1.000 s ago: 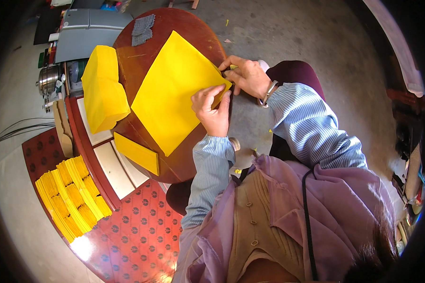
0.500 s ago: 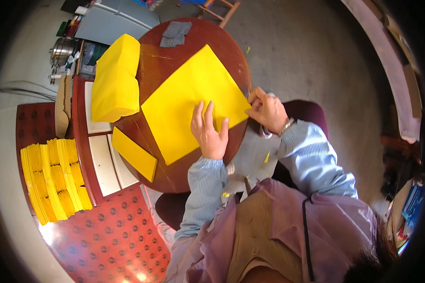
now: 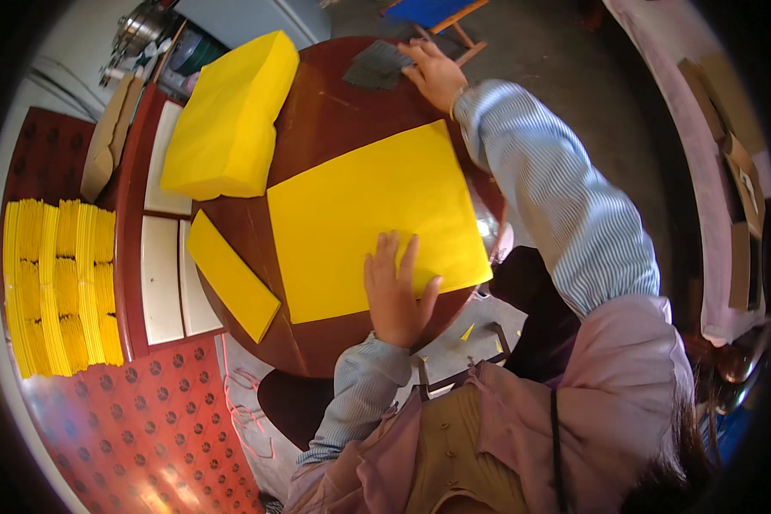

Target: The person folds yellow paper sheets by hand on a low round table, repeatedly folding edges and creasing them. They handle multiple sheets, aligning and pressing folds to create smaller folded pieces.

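Lying beneath the spread left grip point(image 3: 397, 300), yellow sheet point(image 3: 364, 210); right grip point(image 3: 438, 75) beyond, closure unclear.

Up top, a blue-seated stool point(image 3: 428, 12) is standing; cardboard point(image 3: 111, 137) is leaning beside the white-panelled cabinet point(image 3: 162, 278); what looks like a metal pot point(image 3: 140, 31) is gleaming upper left.

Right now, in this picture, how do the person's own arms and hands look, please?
The left hand and right hand wear no gloves. Finely striped blue-and-white sleeves cover both forearms. Above the right one shows a plain mauve jacket sleeve.
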A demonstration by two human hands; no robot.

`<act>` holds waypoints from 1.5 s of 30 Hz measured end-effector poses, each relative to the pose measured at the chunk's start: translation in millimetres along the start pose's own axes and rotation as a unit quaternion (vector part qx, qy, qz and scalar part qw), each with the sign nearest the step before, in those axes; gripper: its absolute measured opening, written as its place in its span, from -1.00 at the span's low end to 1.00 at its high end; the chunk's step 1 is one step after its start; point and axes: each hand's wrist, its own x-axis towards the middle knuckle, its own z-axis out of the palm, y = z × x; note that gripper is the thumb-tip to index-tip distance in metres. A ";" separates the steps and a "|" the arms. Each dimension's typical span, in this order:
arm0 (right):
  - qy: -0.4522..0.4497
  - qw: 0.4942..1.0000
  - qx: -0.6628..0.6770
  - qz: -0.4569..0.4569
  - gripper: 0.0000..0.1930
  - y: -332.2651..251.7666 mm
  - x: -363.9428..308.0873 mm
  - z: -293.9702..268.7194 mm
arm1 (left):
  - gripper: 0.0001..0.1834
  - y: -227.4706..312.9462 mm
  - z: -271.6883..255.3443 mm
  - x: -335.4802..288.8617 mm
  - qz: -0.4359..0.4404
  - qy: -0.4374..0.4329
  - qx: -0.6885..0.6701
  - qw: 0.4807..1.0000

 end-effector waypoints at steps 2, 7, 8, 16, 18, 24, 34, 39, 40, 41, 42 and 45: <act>-0.105 0.957 -0.244 -0.116 -0.56 2.4 36.3 32.8 | -0.23 0.5 -0.5 1.7 0.002 0.007 -0.006 1.000; -0.105 0.992 -0.064 0.020 -0.66 6.3 55.9 63.0 | -0.20 2.1 -3.4 3.0 -0.039 -0.012 -0.036 0.999; -0.070 0.996 -0.060 0.000 -0.73 8.3 55.9 64.4 | -0.20 1.7 -3.3 2.8 -0.046 -0.013 -0.045 0.998; -0.161 0.984 -0.049 0.055 -0.63 9.4 73.1 57.8 | -0.22 -1.2 -0.4 0.6 -0.035 0.016 -0.046 0.998; -0.162 0.983 -0.048 0.065 -0.59 4.2 73.7 42.1 | -0.22 -0.8 0.3 -0.5 -0.038 0.019 -0.036 0.998; -0.121 0.947 0.294 0.036 -0.64 -13.1 -40.1 -53.6 | -0.25 -3.2 10.7 -5.9 -0.029 0.048 -0.042 0.998; -0.148 0.943 0.298 -0.014 -0.57 -70.4 -258.8 -195.0 | -0.32 -23.4 3.8 9.8 0.060 0.018 -0.007 0.998; -0.141 0.949 0.265 -0.100 -0.63 -74.0 -261.8 -182.1 | -0.51 -1.7 4.9 5.7 0.059 0.052 -0.084 0.993; -0.143 0.946 0.268 -0.115 -0.65 -71.6 -261.2 -178.5 | -0.54 7.5 9.1 3.9 0.040 0.038 -0.145 0.988; -0.144 0.942 0.274 -0.129 -0.67 -68.9 -260.8 -176.1 | -0.58 16.8 13.8 1.4 0.026 0.029 -0.205 0.978; -0.145 0.939 0.281 -0.134 -0.68 -66.7 -260.5 -174.0 | -0.67 26.1 18.5 -2.8 0.029 0.051 -0.201 0.978; -0.146 0.929 0.307 -0.145 -0.72 -62.5 -260.0 -171.0 | -0.71 37.8 24.5 -15.8 -0.025 0.064 -0.222 0.973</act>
